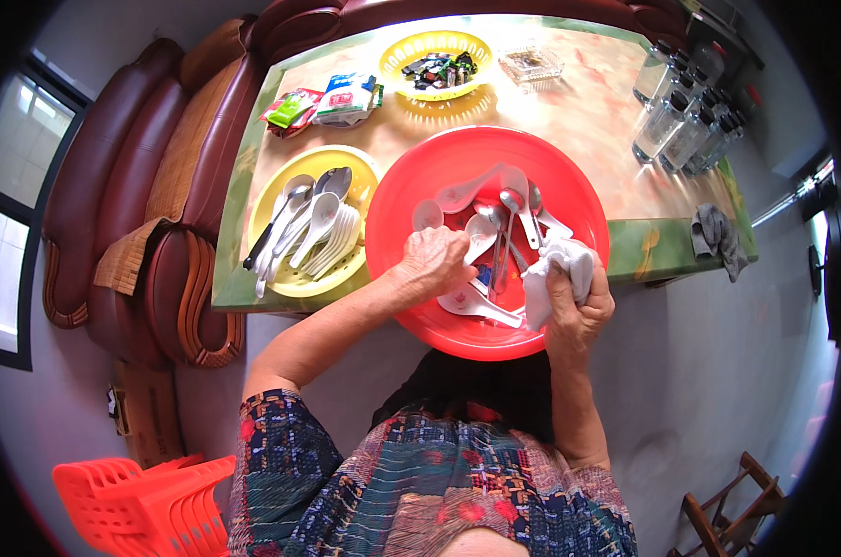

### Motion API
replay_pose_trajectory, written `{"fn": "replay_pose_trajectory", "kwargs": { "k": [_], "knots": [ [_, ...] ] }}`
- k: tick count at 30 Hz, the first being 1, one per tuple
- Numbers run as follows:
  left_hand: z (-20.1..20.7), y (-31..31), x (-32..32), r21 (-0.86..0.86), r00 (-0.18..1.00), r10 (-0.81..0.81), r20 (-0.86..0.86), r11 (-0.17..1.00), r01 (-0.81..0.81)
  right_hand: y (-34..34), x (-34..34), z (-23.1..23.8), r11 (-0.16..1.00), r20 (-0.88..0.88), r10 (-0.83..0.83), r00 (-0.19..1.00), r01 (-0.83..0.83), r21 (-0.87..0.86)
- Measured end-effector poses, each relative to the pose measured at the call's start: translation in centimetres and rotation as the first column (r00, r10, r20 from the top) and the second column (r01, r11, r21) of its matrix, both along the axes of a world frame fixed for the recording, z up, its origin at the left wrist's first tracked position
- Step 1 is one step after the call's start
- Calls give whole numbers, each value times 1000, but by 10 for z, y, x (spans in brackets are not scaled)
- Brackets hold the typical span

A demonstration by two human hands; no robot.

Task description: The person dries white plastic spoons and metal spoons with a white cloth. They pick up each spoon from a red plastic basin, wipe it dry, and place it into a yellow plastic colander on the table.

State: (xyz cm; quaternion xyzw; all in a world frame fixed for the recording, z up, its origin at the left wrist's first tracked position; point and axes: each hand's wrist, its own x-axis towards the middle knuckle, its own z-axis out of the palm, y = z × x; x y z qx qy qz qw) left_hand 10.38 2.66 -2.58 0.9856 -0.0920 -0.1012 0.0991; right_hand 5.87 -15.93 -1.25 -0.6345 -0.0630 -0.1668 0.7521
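Note:
A wide red basin [394, 200] holds white soup spoons and metal spoons, lying loosely across one another. My left hand [439, 260] reaches into its left side, fingers curled down around a white soup spoon [479, 239]; the fingertips are partly hidden. Another white spoon's bowl [427, 215] shows just behind that hand. At the basin's right rim, my right hand [580, 311] grips a bunched white cloth [565, 265] between thumb and fingers. Below the left hand lies a white soup spoon [481, 304] near the basin's front.
Left of the basin, a yellow basket [369, 172] holds white and metal spoons. Behind stand a yellow basket of small dark packets [436, 42], a glass ashtray [532, 65] and packets [346, 97]. Several glass bottles [662, 125] and a grey rag [716, 239] occupy the table's right side.

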Motion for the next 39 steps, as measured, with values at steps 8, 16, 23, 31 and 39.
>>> {"fn": "replay_pose_trajectory", "kwargs": {
  "k": [8, 16, 23, 31, 39],
  "knots": [
    [8, 25, 10, -59, 977, 94, -192, 993, -107, -2, 1, -1, 1000, 13, -2, 1000, 1, 20],
    [32, 11, -17, 61, 963, 39, 266, 996, -58, -2, 2, -1, 998, 21, -53, 998, 52, 28],
    [16, 13, -25, 135, 739, -97, 667, 991, 9, 0, 1, -3, 997, 37, -47, 998, 44, 66],
    [-2, 17, -26, -346, 878, 255, 405, 932, -111, 2, 4, -6, 998, -24, -25, 999, 27, 53],
    [5, -8, -42, -872, 871, -59, -488, -16, -490, 13, 43, 12, 795, 204, -56, 977, 168, -583]
  ]
}}
